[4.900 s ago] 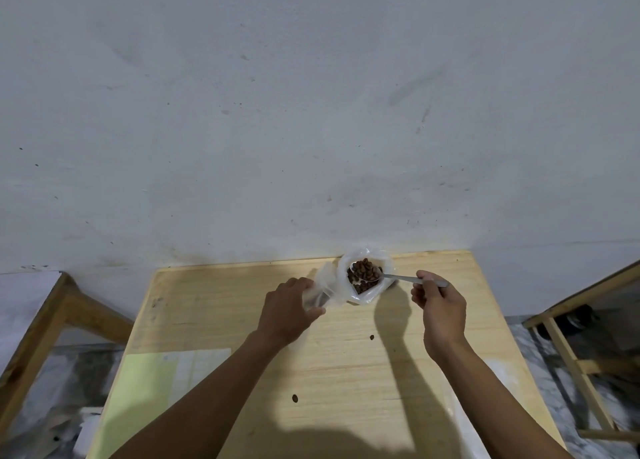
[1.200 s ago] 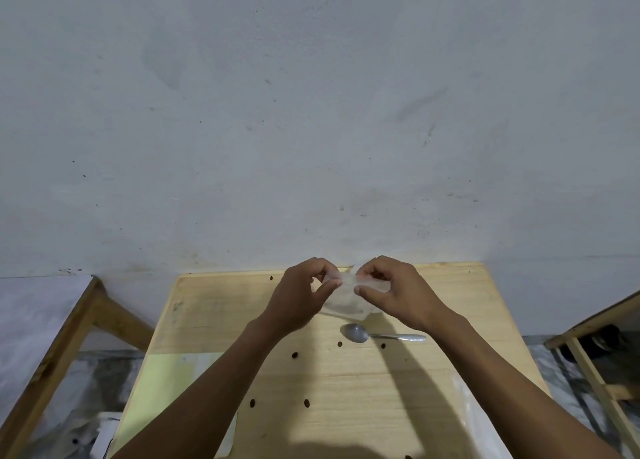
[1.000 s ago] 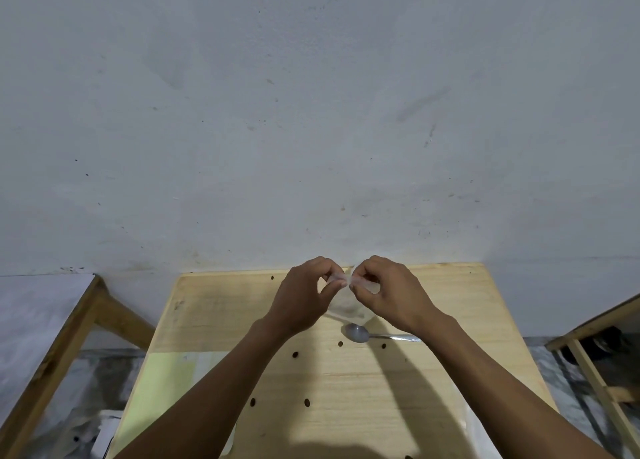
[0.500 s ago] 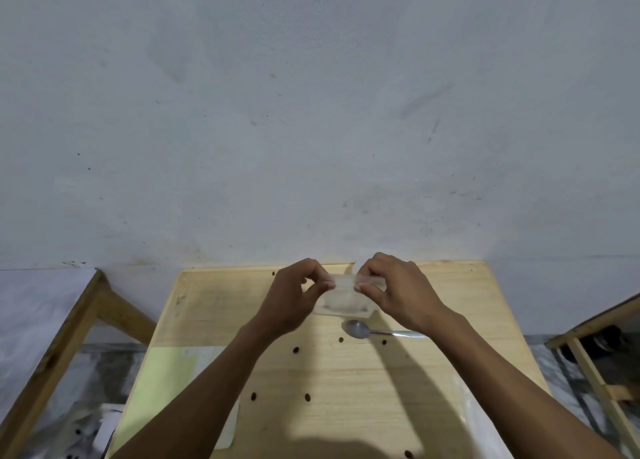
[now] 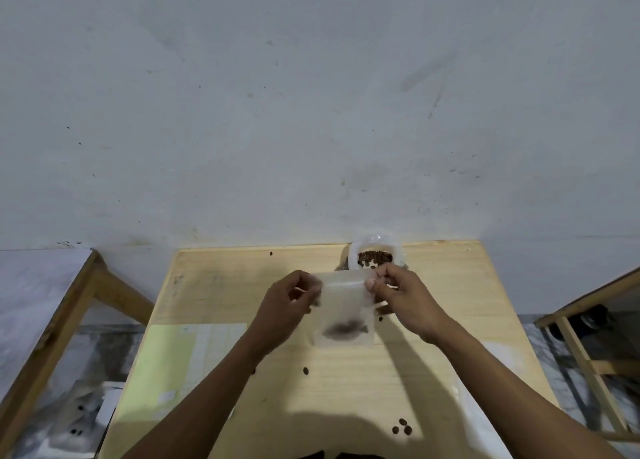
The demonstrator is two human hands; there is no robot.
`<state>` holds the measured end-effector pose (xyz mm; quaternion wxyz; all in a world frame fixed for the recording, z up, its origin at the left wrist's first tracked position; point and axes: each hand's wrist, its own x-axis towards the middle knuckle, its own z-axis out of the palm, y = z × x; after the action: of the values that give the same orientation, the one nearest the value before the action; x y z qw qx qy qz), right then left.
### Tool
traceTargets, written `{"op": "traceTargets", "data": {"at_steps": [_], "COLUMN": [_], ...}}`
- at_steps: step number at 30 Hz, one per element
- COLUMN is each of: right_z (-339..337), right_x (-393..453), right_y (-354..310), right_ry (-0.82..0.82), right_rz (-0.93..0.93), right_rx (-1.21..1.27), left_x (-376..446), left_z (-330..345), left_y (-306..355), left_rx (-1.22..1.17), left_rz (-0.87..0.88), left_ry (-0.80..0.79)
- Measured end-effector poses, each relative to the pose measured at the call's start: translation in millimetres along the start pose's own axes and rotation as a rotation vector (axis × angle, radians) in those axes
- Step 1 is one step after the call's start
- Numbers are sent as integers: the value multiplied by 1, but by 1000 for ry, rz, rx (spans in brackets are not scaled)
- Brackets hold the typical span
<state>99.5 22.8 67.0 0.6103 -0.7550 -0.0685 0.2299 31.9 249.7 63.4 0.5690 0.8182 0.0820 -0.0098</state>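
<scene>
While a wooden bench is standing off to the far left, a pale green sheet is lying on the left part of the wooden table. The left hand is curling its fingers and pinching the top left corner of a small clear pouch, which is hanging upright above the table's middle, blurred, with a dark clump of coffee beans sitting at its bottom. The right hand is pinching the pouch's top right corner between thumb and forefinger. Just behind that hand, an open plastic bag of beans is sitting at the table's far edge, and loose beans are lying scattered on the wood nearer the person
</scene>
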Motion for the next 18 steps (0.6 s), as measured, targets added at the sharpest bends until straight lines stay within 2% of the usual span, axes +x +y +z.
{"op": "traceTargets", "data": {"at_steps": [5, 11, 14, 18], "right_z": [22, 38, 45, 50], "right_x": [-13, -21, -25, -29], "right_y": [47, 89, 99, 102], "right_ry": [132, 242, 242, 111], "right_rz": [227, 242, 205, 111], "right_rx": [123, 37, -142, -399], "left_x": [-32, -58, -61, -60], "left_z": [31, 54, 58, 60], "left_y": [-45, -79, -83, -85], "left_rx": [122, 306, 329, 389], "left_rz": [-167, -207, -240, -279], "left_ry": [-104, -127, -114, -153]}}
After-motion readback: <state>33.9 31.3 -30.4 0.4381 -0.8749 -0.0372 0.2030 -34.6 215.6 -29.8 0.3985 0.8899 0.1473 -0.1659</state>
